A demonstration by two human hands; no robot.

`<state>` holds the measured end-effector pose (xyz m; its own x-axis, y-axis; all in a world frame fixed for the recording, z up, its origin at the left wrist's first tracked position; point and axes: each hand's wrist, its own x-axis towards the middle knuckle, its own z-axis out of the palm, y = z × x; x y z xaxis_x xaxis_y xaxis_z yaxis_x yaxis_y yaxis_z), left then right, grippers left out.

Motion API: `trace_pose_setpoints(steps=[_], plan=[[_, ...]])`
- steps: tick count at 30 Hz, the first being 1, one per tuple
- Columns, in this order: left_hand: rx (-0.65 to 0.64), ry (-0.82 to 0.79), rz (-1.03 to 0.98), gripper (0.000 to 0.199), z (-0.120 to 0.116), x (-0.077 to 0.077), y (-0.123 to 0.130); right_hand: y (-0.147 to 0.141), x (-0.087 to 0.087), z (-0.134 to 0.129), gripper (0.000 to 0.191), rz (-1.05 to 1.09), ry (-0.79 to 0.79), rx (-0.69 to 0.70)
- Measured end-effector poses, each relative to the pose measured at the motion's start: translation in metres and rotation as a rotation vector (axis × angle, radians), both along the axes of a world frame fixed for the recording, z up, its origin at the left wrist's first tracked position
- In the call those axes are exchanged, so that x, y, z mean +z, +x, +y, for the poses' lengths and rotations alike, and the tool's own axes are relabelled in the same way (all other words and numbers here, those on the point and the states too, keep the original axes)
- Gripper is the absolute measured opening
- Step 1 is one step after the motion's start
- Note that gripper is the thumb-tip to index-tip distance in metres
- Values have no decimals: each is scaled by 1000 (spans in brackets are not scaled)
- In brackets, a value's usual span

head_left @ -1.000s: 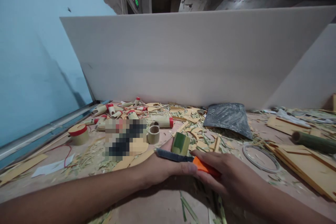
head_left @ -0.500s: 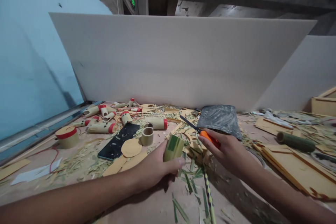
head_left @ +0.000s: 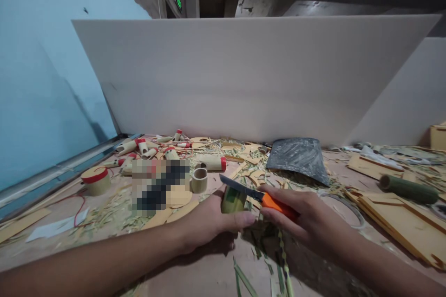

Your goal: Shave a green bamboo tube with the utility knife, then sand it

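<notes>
My left hand (head_left: 212, 218) is wrapped round a short green bamboo piece (head_left: 232, 202), thumb along its lower side. In my right hand (head_left: 296, 211) is a knife with an orange handle (head_left: 277, 205). Its dark blade (head_left: 237, 184) points left and lies across the top of the bamboo piece; whether it touches cannot be made out exactly. Green strips (head_left: 245, 278) and shavings are scattered on the table below my hands. A pale bamboo ring (head_left: 199, 181) stands just beyond my left hand.
Bamboo tubes with red ends (head_left: 212, 163) lie at the back left, near a red-topped cup (head_left: 95, 181). A dark grey sheet (head_left: 296, 158) is behind my right hand. Wooden panels (head_left: 400, 222) and a green bamboo tube (head_left: 407, 189) lie at the right.
The knife has moved left, from beside the bamboo piece to over its top. My right hand has come closer to my left. The view has shifted slightly.
</notes>
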<state>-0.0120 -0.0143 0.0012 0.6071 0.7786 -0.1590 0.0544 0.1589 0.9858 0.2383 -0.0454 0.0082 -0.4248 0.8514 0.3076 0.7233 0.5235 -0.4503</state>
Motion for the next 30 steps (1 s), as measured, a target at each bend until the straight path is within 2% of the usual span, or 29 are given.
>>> trace_pose_setpoints(steps=[4,7,9,13,15,21,26,28,30], plan=[[-26,77,21,52,-2,2,1,-8,-1,-6,42,-28,-19,74],[33,123,32,50,-3,0,3,-12,-6,-9,42,-113,53,38],[59,145,61,47,-5,-2,5,-9,-10,-7,42,-171,157,-49],[110,178,73,47,-9,-4,9,3,-10,5,47,-271,334,-371],[125,194,69,48,-10,-4,9,5,-6,8,48,-270,367,-429],[36,105,80,79,-2,-6,4,-6,3,-1,42,-55,185,-101],[5,120,110,62,-2,-1,5,-6,-1,-6,39,-53,21,50],[29,134,96,54,-3,1,6,-6,-4,-8,39,-78,26,52],[56,159,107,49,-5,1,7,-7,-7,-8,41,-146,111,12]])
